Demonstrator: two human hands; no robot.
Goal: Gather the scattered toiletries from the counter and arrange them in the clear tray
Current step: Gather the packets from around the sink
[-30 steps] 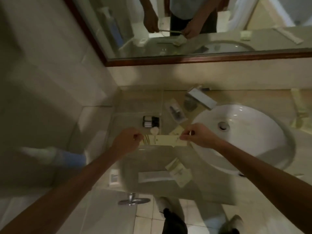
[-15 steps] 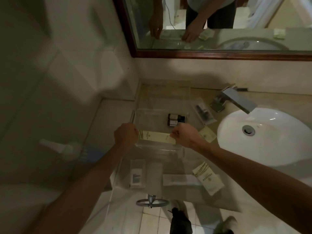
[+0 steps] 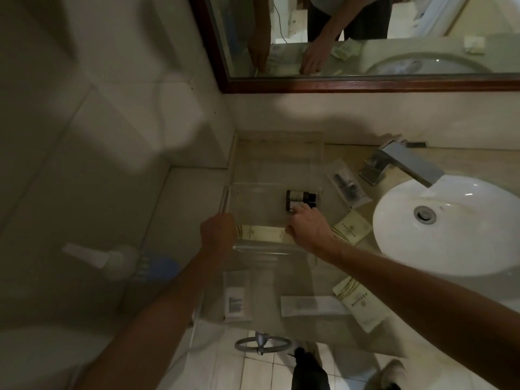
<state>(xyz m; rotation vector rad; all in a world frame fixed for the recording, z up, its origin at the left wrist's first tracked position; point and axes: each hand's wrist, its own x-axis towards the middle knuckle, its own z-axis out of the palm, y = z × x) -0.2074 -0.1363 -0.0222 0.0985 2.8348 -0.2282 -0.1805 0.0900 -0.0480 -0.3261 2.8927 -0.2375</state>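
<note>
A clear tray sits in the counter's back left corner. Two small dark bottles lie in its right part. A long cream packet lies along the tray's near side. My left hand grips its left end and my right hand pinches its right end. Loose on the counter are a cream sachet, a clear-wrapped item, a white flat packet, another cream sachet and a small white packet.
A white basin with a chrome faucet fills the right side. A wood-framed mirror hangs behind. A white and blue bottle lies low at the left. The counter's front edge runs near a chrome ring holder.
Both hands have carried the long cream packet leftward from beside the basin and lowered it onto the tray's near side. The view has shifted left.
</note>
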